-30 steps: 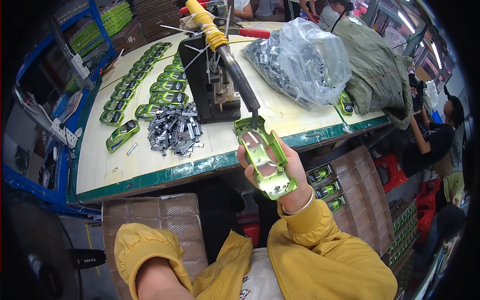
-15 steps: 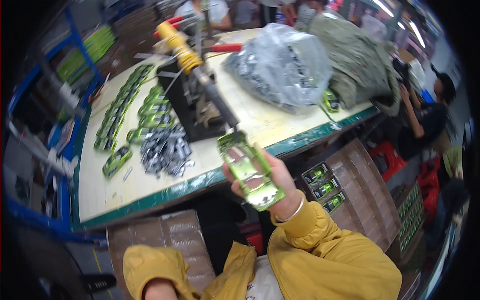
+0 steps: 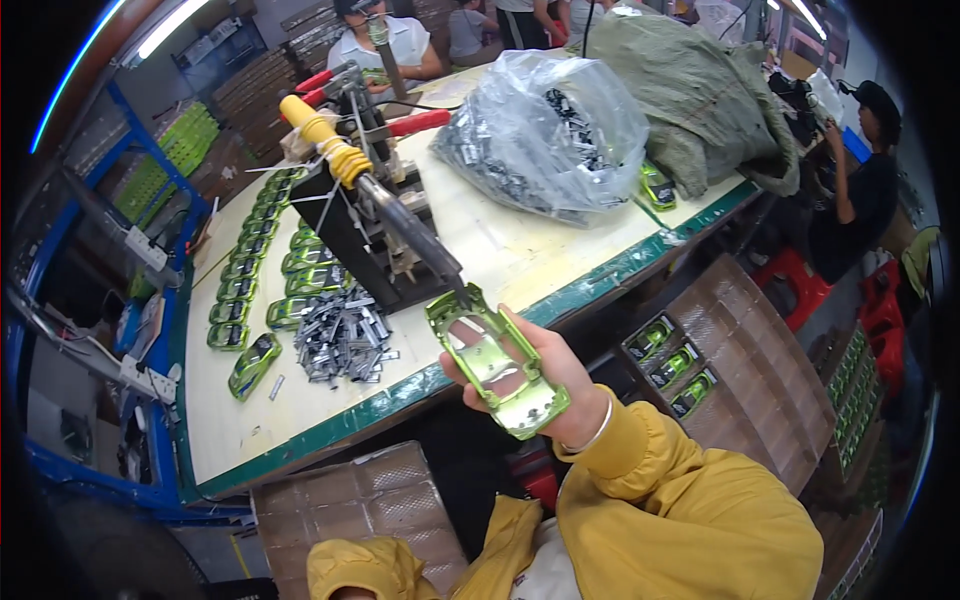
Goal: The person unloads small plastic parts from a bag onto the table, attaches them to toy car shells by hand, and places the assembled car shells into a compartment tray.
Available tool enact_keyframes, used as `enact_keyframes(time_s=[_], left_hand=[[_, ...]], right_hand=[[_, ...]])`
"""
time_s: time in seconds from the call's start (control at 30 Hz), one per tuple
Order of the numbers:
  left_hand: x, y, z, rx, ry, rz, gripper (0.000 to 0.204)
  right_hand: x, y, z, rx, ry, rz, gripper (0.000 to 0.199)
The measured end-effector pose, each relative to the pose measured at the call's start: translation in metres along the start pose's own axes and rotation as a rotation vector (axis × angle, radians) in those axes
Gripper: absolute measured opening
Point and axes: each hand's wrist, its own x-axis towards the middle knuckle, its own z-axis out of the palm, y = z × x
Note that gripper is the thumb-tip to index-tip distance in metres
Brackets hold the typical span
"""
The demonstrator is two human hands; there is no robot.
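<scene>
My right hand [image 3: 572, 385] grips a green toy car body shell [image 3: 497, 365], its hollow inside facing up. The shell's far end lies just under the tip of a metal-shafted tool with a yellow handle [image 3: 345, 150], mounted on a black stand; whether they touch I cannot tell. Only the yellow left sleeve [image 3: 365, 568] shows at the lower edge, and my left hand is out of the frame. On the table, a heap of small silvery-grey parts [image 3: 342, 338] lies beside rows of green toy cars [image 3: 237, 285]. One green car [image 3: 254, 366] sits apart at the front.
A clear plastic bag of grey parts [image 3: 545, 140] and a green-grey sack [image 3: 690, 100] stand on the table [image 3: 330, 420]. A compartmented brown tray [image 3: 740, 370] at right holds several cars. Another brown tray [image 3: 365, 510] lies at lower left. People [image 3: 860, 190] are around the table.
The view has shifted, showing more of the far side. My left forearm has dropped lower, taking its bare wrist mostly out of the frame. The right hand still holds the shell near the tool tip.
</scene>
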Motion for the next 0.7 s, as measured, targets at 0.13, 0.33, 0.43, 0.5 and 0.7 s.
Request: enact_keyframes(time_s=[0.13, 0.33, 0.43, 0.5, 0.7], left_hand=[[-0.010, 0.001, -0.003, 0.171, -0.010, -0.031, 0.029], [-0.013, -0.008, -0.011, 0.060, -0.032, -0.064, 0.022], [-0.009, 0.005, -0.015, 0.101, 0.156, -0.327, 0.010], [0.009, 0.017, -0.017, 0.162, 0.213, -0.588, 0.015], [0.012, 0.018, -0.014, 0.367, 0.175, -0.607, 0.025]], right_hand=[[0.001, -0.004, -0.004, -0.033, -0.016, -0.009, 0.039], [0.000, -0.002, -0.002, -0.007, 0.013, 0.033, 0.039], [0.002, 0.000, -0.003, 0.022, 0.012, 0.033, 0.039], [-0.001, 0.002, -0.001, 0.006, 0.012, 0.009, 0.039], [0.005, 0.004, -0.005, -0.017, 0.008, -0.018, 0.038]])
